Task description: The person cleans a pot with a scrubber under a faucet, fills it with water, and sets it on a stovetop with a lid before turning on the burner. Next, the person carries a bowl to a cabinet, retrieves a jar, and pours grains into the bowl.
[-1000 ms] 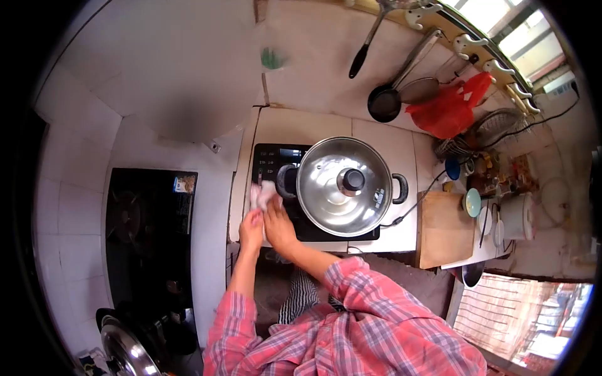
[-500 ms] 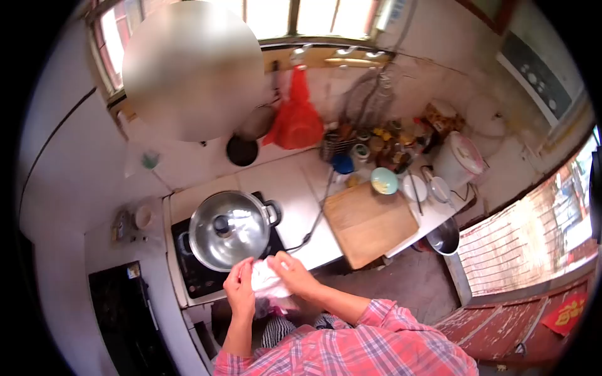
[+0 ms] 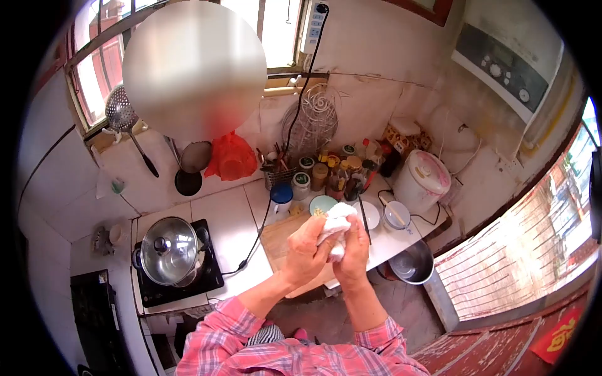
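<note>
A bunched white cloth (image 3: 339,220) is gripped between both hands, raised in front of the cutting board. My left hand (image 3: 306,250) has its fingers wrapped round the cloth's left side. On the other side, my right hand (image 3: 352,250) is closed on it too. Beneath them lies the wooden cutting board (image 3: 276,241), partly hidden by the hands and forearms. A light green bowl (image 3: 321,203) with something yellowish in it sits just behind the cloth. The lidded steel pot (image 3: 168,250) stands on the black induction cooker (image 3: 213,272) at the left.
Jars and bottles (image 3: 320,177) line the wall behind the board. A white lidded bucket (image 3: 421,182) stands at the right, near a small bowl (image 3: 396,215). A metal basin (image 3: 411,262) is beyond the counter's edge. A black cable (image 3: 256,241) crosses the counter.
The view has swung to the right. Both hands have moved with the cloth from beside the cooker to above the cutting board, and the cloth is now more tightly bunched.
</note>
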`<state>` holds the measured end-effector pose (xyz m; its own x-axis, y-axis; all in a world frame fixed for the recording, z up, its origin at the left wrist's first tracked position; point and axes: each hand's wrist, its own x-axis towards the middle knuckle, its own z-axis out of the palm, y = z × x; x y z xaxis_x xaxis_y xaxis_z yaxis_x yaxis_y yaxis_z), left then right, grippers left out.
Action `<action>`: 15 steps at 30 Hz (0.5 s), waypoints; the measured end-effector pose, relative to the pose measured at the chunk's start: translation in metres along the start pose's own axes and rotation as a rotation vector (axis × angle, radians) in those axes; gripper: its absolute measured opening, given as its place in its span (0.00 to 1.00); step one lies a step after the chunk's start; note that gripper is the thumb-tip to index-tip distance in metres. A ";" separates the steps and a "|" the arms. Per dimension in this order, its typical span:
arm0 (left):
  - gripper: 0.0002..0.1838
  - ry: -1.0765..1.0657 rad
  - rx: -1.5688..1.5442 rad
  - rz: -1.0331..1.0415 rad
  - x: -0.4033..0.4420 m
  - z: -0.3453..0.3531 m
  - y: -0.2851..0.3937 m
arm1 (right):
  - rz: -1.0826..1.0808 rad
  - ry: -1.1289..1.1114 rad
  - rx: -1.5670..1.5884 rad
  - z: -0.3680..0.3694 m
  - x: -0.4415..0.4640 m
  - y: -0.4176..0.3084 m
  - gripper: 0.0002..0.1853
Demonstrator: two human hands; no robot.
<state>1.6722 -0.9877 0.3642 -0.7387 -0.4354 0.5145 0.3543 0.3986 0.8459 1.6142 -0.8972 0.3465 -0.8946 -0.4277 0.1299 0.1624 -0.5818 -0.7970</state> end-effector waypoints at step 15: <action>0.14 0.177 0.548 0.385 0.225 0.009 -0.031 | -0.313 -0.135 -0.123 0.061 0.205 -0.045 0.17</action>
<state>1.4896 -1.0904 0.4526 -0.4975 -0.2879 0.8183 0.1970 0.8812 0.4298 1.4491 -1.0010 0.4450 -0.8285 -0.3343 0.4493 -0.1693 -0.6152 -0.7700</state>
